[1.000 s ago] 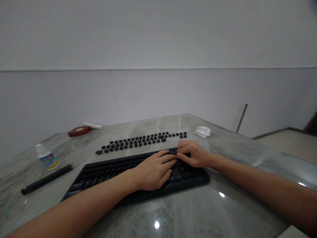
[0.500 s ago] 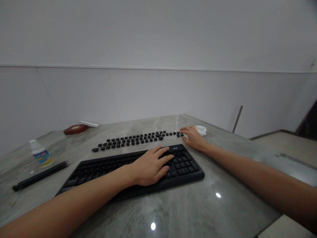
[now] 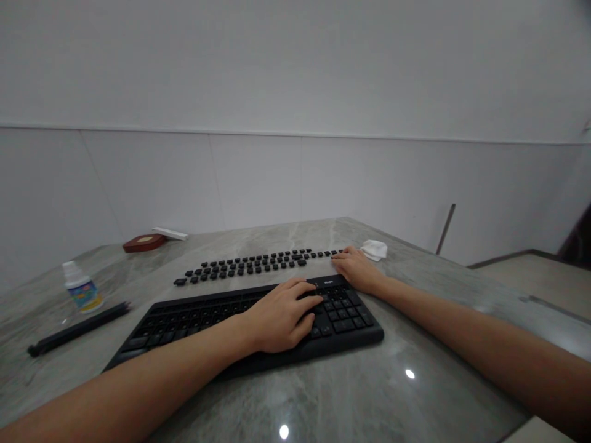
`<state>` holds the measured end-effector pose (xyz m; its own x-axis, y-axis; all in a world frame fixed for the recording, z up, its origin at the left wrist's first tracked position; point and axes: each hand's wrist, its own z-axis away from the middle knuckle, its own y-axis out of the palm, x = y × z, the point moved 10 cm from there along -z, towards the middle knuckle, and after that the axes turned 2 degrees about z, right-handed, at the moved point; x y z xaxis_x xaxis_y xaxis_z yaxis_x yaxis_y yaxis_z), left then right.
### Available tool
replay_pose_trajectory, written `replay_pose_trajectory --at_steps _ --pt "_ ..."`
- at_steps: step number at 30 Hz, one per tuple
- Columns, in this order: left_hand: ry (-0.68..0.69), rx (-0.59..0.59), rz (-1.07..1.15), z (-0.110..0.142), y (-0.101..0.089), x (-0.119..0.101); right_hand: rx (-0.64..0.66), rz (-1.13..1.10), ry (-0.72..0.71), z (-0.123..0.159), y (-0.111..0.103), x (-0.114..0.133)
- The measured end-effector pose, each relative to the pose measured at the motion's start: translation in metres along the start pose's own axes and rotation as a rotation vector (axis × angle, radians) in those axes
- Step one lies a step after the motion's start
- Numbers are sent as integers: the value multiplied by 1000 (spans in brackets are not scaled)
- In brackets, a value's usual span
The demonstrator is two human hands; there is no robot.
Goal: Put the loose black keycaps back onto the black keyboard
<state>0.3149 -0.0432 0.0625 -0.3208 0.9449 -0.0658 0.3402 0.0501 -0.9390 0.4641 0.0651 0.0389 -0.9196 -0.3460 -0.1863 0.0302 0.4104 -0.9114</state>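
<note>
Right hand (image 3: 354, 269), a second ago over the keyboard (image 3: 353, 338) with fingertips meeting those of the left hand (image 3: 284, 315), is now apart from it, at the right end of the loose keycaps (image 3: 301, 263), leaving the number pad (image 3: 344, 311) in view. Since half a second ago, right hand sits closer to the keyboard's far edge, and the white cloth (image 3: 374, 250), then partly covered by it, shows more fully.
</note>
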Motion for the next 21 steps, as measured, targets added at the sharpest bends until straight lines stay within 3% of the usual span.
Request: replay_pose_trajectory --at_steps 10,21 --pt "6 -5 7 0 -1 -1 -62 -144 60 1 -4 -12" --pt "-10 1 17 1 -1 1 -1 -237 31 0 1 -11"
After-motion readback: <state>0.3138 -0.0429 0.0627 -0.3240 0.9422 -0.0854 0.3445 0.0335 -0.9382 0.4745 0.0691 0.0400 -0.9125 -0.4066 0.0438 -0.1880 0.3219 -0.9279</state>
